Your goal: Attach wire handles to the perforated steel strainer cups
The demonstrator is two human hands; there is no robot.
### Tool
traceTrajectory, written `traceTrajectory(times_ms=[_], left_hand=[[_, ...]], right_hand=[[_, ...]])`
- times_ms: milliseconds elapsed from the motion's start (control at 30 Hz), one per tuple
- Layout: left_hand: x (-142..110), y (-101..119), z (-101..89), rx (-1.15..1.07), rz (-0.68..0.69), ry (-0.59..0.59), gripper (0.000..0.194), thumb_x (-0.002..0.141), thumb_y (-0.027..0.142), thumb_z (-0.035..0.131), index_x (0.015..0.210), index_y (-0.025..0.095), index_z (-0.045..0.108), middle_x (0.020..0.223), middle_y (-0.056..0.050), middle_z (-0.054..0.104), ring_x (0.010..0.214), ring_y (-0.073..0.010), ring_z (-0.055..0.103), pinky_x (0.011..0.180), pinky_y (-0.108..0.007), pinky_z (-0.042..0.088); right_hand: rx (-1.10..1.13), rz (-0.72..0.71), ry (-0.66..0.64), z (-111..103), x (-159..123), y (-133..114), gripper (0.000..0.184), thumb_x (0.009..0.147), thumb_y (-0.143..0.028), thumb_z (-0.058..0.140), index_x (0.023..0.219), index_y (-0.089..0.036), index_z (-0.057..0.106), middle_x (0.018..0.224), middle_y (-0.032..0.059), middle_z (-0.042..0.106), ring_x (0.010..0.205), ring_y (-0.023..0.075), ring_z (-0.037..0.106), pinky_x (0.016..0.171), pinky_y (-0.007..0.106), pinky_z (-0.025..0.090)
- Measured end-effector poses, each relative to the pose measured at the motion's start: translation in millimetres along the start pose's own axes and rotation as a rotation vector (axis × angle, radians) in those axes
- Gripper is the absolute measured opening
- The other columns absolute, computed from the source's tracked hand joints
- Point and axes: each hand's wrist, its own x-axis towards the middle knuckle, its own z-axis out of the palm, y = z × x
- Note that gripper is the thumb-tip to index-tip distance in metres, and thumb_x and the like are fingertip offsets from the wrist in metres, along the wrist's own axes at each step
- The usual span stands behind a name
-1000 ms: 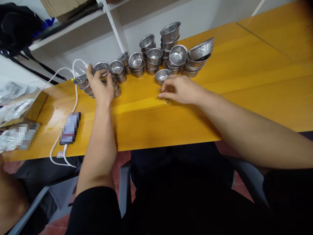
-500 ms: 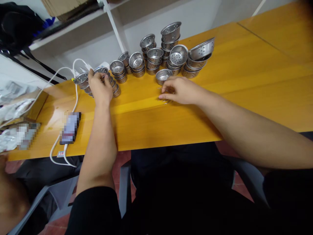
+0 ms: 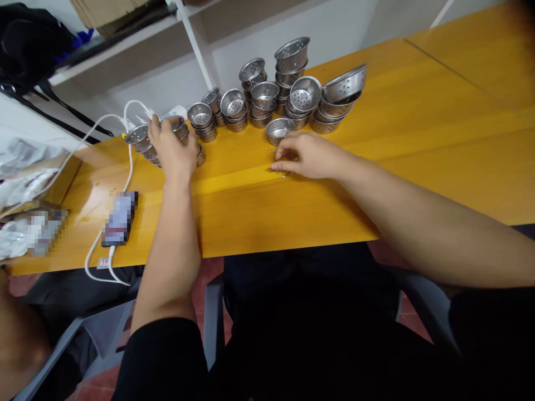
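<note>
My left hand (image 3: 172,146) is curled round a small perforated metal cup (image 3: 177,123) that sits on a short stack at the back left of the yellow table (image 3: 418,139). Just left of it stands another cup stack (image 3: 140,138). My right hand (image 3: 307,154) rests on the table in a pinch over small thin metal wire pieces (image 3: 282,172); what its fingertips hold is too small to make out. A single metal cup (image 3: 279,130) stands just beyond that hand. Several more stacks of perforated cups (image 3: 292,83) line the table's back edge.
A phone (image 3: 120,218) lies at the left with a white cable (image 3: 100,245) looping past it to the wall. Crumpled plastic bags (image 3: 20,178) lie at the far left. A white shelf (image 3: 125,39) stands behind the table. Another person's arm (image 3: 16,334) shows at the lower left.
My left hand has lowered the cup it held onto the stack and closed over it. My right hand's fingers have drawn together slightly over the wire pieces.
</note>
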Motion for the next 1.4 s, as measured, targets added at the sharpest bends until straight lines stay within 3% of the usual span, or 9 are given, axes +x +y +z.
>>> traceTrajectory(times_ms=[100, 167, 233, 333, 533, 700, 867, 1067, 1400], left_hand=[[7, 37, -5.7, 0.037, -0.286, 0.284, 0.075, 0.110, 0.090, 0.058, 0.158, 0.032, 0.061, 0.194, -0.007, 0.049, 0.195, -0.0364, -0.019, 0.147, -0.089, -0.008], [15, 71, -8.1, 0.129, -0.352, 0.467, 0.078, 0.096, 0.097, 0.078, 0.139, 0.032, 0.073, 0.184, -0.008, 0.057, 0.184, -0.0485, 0.030, 0.153, -0.086, 0.013], [23, 104, -6.8, 0.204, -0.240, 0.539, 0.070, 0.104, 0.093, 0.072, 0.137, 0.032, 0.075, 0.179, -0.011, 0.058, 0.173, -0.0447, 0.047, 0.155, -0.080, 0.025], [30, 135, 8.3, 0.066, -0.087, 0.326, 0.060, 0.117, 0.083, 0.061, 0.152, 0.035, 0.069, 0.183, -0.012, 0.057, 0.173, -0.0375, 0.056, 0.154, -0.067, 0.040], [17, 92, 62.3, -0.177, -0.265, 0.086, 0.089, 0.103, 0.096, 0.072, 0.163, 0.031, 0.061, 0.184, -0.017, 0.058, 0.183, -0.0398, 0.048, 0.155, -0.061, 0.041], [6, 52, 69.2, -0.157, -0.405, 0.085, 0.089, 0.097, 0.081, 0.090, 0.160, 0.023, 0.063, 0.184, -0.024, 0.058, 0.182, -0.0427, 0.049, 0.158, -0.064, 0.034], [10, 66, 64.8, -0.161, -0.414, 0.089, 0.075, 0.098, 0.055, 0.097, 0.158, 0.025, 0.064, 0.191, -0.023, 0.043, 0.179, -0.0407, 0.052, 0.148, -0.061, 0.053], [21, 77, 68.8, -0.106, -0.446, 0.042, 0.087, 0.089, 0.029, 0.101, 0.166, 0.027, 0.061, 0.198, -0.018, 0.036, 0.194, -0.0430, 0.024, 0.163, -0.063, 0.020], [25, 92, 61.6, -0.076, -0.541, -0.023, 0.074, 0.087, 0.017, 0.097, 0.155, 0.023, 0.068, 0.197, -0.018, 0.036, 0.194, -0.0404, 0.024, 0.165, -0.056, 0.022]], right_hand=[[-0.009, 0.000, -0.004, 0, 0, -2, 0.033, 0.107, -0.057, 0.087, 0.101, -0.027, 0.075, 0.110, 0.0103, 0.081, 0.103, 0.0326, 0.075, 0.094, 0.051, 0.060], [-0.015, 0.007, -0.010, -1, 0, -4, 0.032, 0.107, -0.056, 0.086, 0.102, -0.026, 0.075, 0.112, 0.0108, 0.081, 0.104, 0.0327, 0.074, 0.095, 0.050, 0.060], [-0.014, 0.016, -0.021, -2, 0, -6, 0.031, 0.107, -0.055, 0.085, 0.102, -0.026, 0.076, 0.113, 0.0115, 0.080, 0.105, 0.0328, 0.074, 0.095, 0.050, 0.059], [0.000, 0.020, -0.040, -4, 0, -9, 0.030, 0.107, -0.053, 0.084, 0.102, -0.025, 0.075, 0.112, 0.0119, 0.080, 0.106, 0.0334, 0.074, 0.096, 0.049, 0.058], [-0.015, 0.034, -0.030, -4, 0, -4, 0.028, 0.104, -0.050, 0.086, 0.099, -0.025, 0.074, 0.118, 0.0139, 0.077, 0.111, 0.0356, 0.073, 0.103, 0.052, 0.059], [-0.034, 0.082, -0.097, -2, 0, 3, 0.024, 0.100, -0.045, 0.089, 0.096, -0.025, 0.076, 0.116, 0.0145, 0.076, 0.120, 0.0388, 0.073, 0.112, 0.056, 0.060], [-0.044, 0.107, -0.119, -2, 2, 1, 0.023, 0.099, -0.043, 0.091, 0.096, -0.026, 0.076, 0.116, 0.0136, 0.076, 0.127, 0.0392, 0.072, 0.117, 0.057, 0.060], [-0.056, 0.107, -0.119, -1, 2, 1, 0.025, 0.100, -0.047, 0.091, 0.098, -0.026, 0.077, 0.118, 0.0144, 0.075, 0.128, 0.0394, 0.072, 0.118, 0.058, 0.060], [-0.073, 0.103, -0.130, -1, 2, 0, 0.027, 0.100, -0.051, 0.086, 0.101, -0.026, 0.076, 0.118, 0.0147, 0.075, 0.127, 0.0399, 0.071, 0.117, 0.058, 0.059]])
